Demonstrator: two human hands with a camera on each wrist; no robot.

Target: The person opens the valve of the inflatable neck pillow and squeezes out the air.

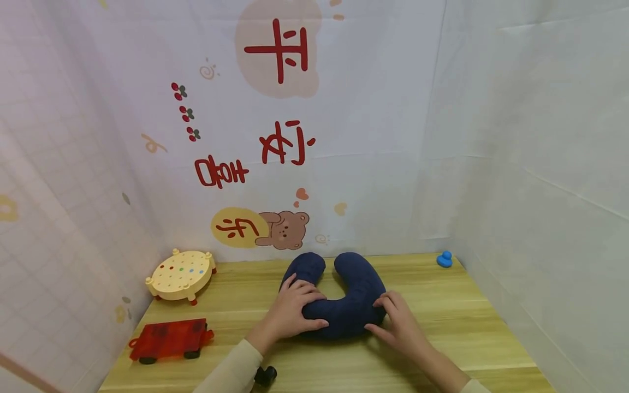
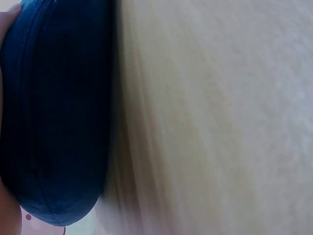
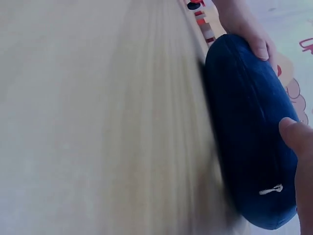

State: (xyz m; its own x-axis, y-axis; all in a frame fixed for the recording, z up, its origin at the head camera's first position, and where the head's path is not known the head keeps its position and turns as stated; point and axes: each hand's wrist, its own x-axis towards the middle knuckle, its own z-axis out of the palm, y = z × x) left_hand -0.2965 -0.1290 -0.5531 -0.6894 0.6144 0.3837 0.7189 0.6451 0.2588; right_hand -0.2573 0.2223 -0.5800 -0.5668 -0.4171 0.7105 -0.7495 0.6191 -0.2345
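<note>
the neck pillow (image 1: 351, 297) is dark blue matt cloth with stitched seams, table (image 1: 472, 322) is light wood with a smooth grain finish, the red toy car (image 1: 169, 339) looks like glossy see-through plastic, walls are creased printed cloth (image 1: 373, 136)

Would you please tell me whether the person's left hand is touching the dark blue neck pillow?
Touching. The head view shows the left hand lying on the neck pillow, with its fingers spread over the curved left part.

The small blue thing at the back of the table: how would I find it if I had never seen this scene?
Start at the wooden table and follow it to its far right corner, where the white curtain walls meet. The blue toy sits there alone, far smaller and brighter than the dark navy pillow under the hands.
</note>
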